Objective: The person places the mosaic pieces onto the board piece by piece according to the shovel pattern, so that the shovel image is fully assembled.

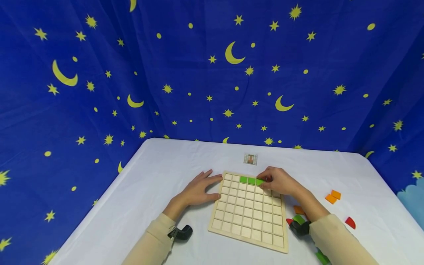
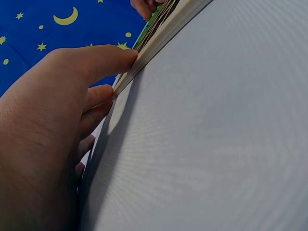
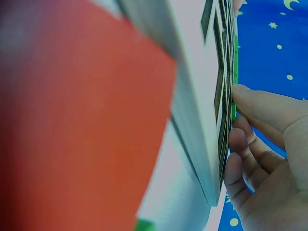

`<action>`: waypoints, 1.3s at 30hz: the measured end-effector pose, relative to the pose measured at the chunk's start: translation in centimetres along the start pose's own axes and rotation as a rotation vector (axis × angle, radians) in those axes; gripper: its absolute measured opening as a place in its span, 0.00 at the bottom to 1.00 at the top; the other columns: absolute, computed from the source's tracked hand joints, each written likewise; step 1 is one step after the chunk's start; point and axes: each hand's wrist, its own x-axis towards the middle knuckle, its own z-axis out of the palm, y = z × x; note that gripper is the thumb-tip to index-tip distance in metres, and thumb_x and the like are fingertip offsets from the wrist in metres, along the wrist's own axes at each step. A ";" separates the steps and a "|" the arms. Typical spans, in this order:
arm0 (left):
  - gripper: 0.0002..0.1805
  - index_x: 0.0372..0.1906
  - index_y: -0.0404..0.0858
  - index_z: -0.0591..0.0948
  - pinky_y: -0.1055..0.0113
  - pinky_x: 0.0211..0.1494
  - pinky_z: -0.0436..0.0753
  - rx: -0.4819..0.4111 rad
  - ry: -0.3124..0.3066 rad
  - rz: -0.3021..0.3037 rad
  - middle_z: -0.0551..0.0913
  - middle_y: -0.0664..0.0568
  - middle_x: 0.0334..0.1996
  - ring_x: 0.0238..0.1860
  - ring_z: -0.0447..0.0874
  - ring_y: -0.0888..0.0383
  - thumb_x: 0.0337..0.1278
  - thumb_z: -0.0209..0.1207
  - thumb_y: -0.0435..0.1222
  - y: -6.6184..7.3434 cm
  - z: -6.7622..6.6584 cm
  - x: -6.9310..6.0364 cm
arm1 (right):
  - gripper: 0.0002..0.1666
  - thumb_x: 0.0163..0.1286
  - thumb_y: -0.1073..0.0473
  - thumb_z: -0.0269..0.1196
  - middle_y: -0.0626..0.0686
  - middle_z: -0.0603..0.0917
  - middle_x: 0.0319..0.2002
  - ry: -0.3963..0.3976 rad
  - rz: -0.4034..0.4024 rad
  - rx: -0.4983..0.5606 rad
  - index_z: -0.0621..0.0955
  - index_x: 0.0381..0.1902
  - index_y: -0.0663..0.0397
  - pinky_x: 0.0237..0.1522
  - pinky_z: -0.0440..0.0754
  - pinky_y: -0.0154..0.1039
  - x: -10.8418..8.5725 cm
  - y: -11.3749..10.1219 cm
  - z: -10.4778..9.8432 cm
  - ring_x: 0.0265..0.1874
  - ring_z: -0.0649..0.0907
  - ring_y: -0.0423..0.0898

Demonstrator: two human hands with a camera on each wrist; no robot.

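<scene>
A wooden grid board (image 1: pixel 246 212) lies on the white table. Two green square tiles (image 1: pixel 247 180) fill cells in its far row. Beside them, my right hand (image 1: pixel 279 181) pinches a third green tile (image 1: pixel 260 182) between thumb and index finger at the same row; in the right wrist view the tile (image 3: pixel 234 111) shows as a thin green edge. My left hand (image 1: pixel 198 189) rests at the board's left side, fingers spread, with index fingertip and thumb touching the rim. In the left wrist view that hand (image 2: pixel 53 106) touches the board's edge (image 2: pixel 159 43).
A small patterned card (image 1: pixel 250 159) lies beyond the board. To the right are orange tiles (image 1: pixel 331 198) and a red quarter-round piece (image 1: pixel 350 222). More green (image 1: pixel 299 219), orange and red pieces lie under my right forearm. A blurred red piece (image 3: pixel 91 115) fills the right wrist view's left side.
</scene>
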 end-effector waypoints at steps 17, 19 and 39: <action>0.38 0.71 0.52 0.67 0.55 0.75 0.44 0.001 -0.011 -0.016 0.62 0.65 0.70 0.74 0.45 0.53 0.57 0.55 0.62 -0.2 0.0 -0.1 | 0.21 0.57 0.55 0.73 0.45 0.78 0.32 0.003 0.009 0.008 0.85 0.49 0.53 0.29 0.74 0.39 -0.4 0.2 0.0 0.29 0.73 0.44; 0.38 0.71 0.52 0.67 0.55 0.75 0.44 0.004 -0.007 -0.007 0.63 0.65 0.70 0.74 0.45 0.52 0.57 0.55 0.62 -0.2 0.0 -0.1 | 0.22 0.57 0.53 0.73 0.45 0.78 0.32 0.004 0.009 0.012 0.85 0.49 0.53 0.30 0.74 0.38 -0.6 0.3 0.0 0.30 0.74 0.44; 0.39 0.71 0.52 0.67 0.55 0.75 0.44 0.003 -0.004 0.008 0.63 0.64 0.70 0.74 0.45 0.52 0.57 0.54 0.63 -0.3 0.0 -0.1 | 0.22 0.58 0.49 0.71 0.46 0.79 0.34 0.016 0.031 0.013 0.84 0.48 0.52 0.28 0.73 0.36 -2.9 1.1 -1.6 0.30 0.74 0.46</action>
